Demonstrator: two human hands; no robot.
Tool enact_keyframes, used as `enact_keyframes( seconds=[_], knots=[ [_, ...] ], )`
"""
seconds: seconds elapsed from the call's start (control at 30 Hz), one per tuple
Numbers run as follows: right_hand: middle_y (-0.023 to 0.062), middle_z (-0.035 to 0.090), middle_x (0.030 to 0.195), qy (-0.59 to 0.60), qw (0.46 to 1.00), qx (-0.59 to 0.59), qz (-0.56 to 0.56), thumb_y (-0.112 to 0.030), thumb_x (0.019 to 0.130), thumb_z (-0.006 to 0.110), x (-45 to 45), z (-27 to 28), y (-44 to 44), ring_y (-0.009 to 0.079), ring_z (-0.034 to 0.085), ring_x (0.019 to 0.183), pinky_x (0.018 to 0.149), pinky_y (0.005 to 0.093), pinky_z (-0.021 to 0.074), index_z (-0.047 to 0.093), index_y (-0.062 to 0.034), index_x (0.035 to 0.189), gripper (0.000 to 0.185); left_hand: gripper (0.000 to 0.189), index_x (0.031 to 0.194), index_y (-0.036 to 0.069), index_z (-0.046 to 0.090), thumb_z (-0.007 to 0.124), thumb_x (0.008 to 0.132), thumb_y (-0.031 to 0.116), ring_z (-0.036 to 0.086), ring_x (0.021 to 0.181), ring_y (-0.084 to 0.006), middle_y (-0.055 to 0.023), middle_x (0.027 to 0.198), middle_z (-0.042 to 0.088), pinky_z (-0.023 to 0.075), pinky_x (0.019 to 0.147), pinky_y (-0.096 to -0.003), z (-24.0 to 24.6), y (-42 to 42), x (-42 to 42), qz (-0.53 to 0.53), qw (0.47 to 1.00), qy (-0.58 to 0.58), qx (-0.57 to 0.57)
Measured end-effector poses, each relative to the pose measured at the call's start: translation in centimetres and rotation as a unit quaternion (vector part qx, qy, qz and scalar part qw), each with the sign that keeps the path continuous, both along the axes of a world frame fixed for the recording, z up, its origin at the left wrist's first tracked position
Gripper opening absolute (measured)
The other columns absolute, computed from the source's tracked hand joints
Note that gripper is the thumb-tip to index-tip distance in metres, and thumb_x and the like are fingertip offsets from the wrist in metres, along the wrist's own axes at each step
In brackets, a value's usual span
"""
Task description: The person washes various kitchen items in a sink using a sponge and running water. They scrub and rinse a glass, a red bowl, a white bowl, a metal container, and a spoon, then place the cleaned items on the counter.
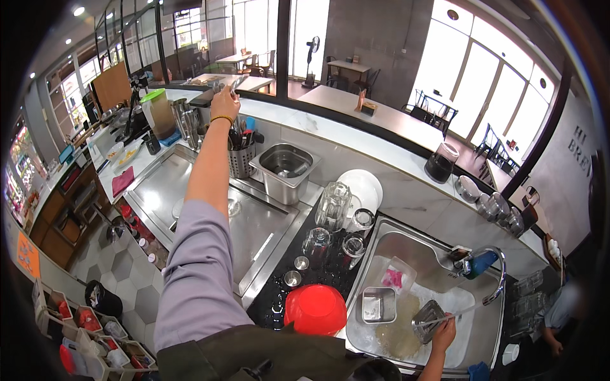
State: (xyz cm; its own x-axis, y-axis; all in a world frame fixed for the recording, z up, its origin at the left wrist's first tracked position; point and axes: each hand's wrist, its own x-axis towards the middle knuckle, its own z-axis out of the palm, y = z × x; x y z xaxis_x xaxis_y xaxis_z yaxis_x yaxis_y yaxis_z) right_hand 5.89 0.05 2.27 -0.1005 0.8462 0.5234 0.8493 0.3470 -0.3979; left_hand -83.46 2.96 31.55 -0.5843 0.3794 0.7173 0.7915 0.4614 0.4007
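Note:
My left hand (225, 104) is stretched far forward over the ledge, its fingers closed on a small shiny object (237, 84) too small to identify. Below that wrist stands a perforated steel utensil holder (241, 163) full of utensils. Over the sink, my right hand (444, 333) grips a small rectangular metal container (427, 320), tilted. Water runs from the curved faucet (499, 281) to this container. Another square metal container (379, 305) sits in the steel sink (355, 328), near a clear plastic container (404, 272) with something pink in it. Suds and brownish residue cover the sink bottom.
An upturned red bowl (315, 307), several glasses (333, 205) and white plates (369, 188) stand left of the sink. A deep steel pan (285, 178) sits behind. The ledge holds a jar of dark liquid (441, 164) and a green-lidded pitcher (157, 114). A person (560, 314) is at far right.

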Motion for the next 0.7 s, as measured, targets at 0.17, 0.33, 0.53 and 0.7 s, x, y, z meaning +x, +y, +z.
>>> enact_keyframes(
  seconds=[0.17,0.33,0.53,0.7],
  knots=[
    [0.0207,0.064,0.099,0.006,0.999,-0.038,-0.019,0.003,0.083,0.048,0.1,-0.3,0.1,0.0397,0.061,0.094,0.081,0.0437,0.0483,0.059,0.0016,0.107,0.026,0.026,0.104,0.008,0.06,0.067,0.083,0.023,0.065,0.092,-0.0361,-0.0169,0.094,0.069,0.0514,0.082,-0.0456,-0.6,-0.9,1.4,0.007,1.0,0.01,0.011],
    [0.021,0.064,0.1,-0.004,1.0,-0.019,0.002,0.002,0.085,0.047,0.1,-0.2,0.1,0.0391,0.062,0.092,0.08,0.0431,0.049,0.059,0.0014,0.108,0.026,0.035,0.11,0.011,0.061,0.068,0.083,0.032,0.061,0.105,-0.0368,-0.0172,0.107,0.067,0.0481,0.088,-0.0473,0.6,-1.2,2.5,0.058,0.993,-0.095,-0.034],
    [0.0179,0.066,0.101,-0.042,0.999,-0.006,0.012,0.002,0.084,0.053,-0.7,0.4,-0.4,0.0359,0.063,0.091,0.08,0.0421,0.0505,0.061,-0.0029,0.109,0.027,0.031,0.101,0.006,0.066,0.069,0.083,0.032,0.063,0.1,-0.0356,-0.0179,0.102,0.068,0.0487,0.087,-0.0446,0.1,-0.7,1.8,-0.004,0.992,-0.112,-0.061],
    [0.0165,0.066,0.097,-0.079,0.995,-0.024,0.055,0.004,0.083,0.054,-1.6,0.5,-0.7,0.0359,0.064,0.089,0.079,0.0419,0.0511,0.061,-0.006,0.106,0.026,0.025,0.094,0.004,0.066,0.07,0.083,0.026,0.068,0.083,-0.0323,-0.0159,0.086,0.07,0.0513,0.075,-0.0414,-1.5,0.1,0.7,-0.048,0.997,-0.044,0.03]
  ],
)
